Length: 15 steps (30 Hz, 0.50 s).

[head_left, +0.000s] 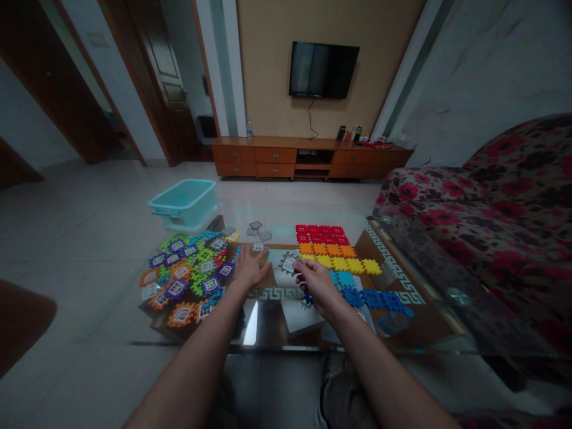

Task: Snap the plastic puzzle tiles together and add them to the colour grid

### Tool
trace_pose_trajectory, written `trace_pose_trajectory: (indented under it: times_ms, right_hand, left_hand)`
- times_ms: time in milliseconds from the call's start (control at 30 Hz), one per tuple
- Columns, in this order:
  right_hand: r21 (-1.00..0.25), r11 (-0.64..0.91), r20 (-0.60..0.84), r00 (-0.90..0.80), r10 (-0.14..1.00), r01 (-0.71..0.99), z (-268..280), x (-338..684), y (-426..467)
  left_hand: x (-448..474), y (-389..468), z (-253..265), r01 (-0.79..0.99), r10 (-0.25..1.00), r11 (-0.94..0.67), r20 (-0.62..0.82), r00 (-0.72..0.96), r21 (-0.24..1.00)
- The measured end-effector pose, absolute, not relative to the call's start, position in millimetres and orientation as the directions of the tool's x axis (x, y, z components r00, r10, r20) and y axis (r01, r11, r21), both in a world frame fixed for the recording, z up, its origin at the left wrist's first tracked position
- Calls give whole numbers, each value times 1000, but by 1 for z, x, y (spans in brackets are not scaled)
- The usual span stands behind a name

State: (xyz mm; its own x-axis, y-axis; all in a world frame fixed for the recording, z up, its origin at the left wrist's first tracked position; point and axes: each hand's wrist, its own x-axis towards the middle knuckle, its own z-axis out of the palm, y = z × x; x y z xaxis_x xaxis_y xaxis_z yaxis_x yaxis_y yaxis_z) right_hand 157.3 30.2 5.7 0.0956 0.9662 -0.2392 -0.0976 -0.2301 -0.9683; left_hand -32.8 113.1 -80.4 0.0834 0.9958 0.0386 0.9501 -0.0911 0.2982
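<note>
1. at left of the frame, we see a jumbled heap of notched tiles (206, 267), many bearing white window grids; above it sits a translucent teal bin (190, 215).
2. at centre, our left hand (251, 271) is palm down, fingers spread, near a small grey tile (258, 246).
3. beside it, our right hand (313, 280) pinches a grey window tile (288, 263) by its right edge.
4. right of centre, we have straight rows of toothed tiles (339, 264), red through blue; lower right, a clear bottle (395, 322).
5. the glass tabletop's (424, 325) front edge crosses the lower frame; we have room to move between heap and rows.
</note>
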Motion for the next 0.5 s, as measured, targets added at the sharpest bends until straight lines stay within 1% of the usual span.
trace_pose_trajectory:
  times_ms: [333,500]
  right_hand:
    - [-961,-255,-265,86,961,-108,6,156,30]
    - [-960,-260,-270,93,958,-107,5,156,32]
  left_hand:
    - [-34,112,-81,961,988,-152,53,144,231]
    - [-33,110,-76,961,990,-137,62,126,240]
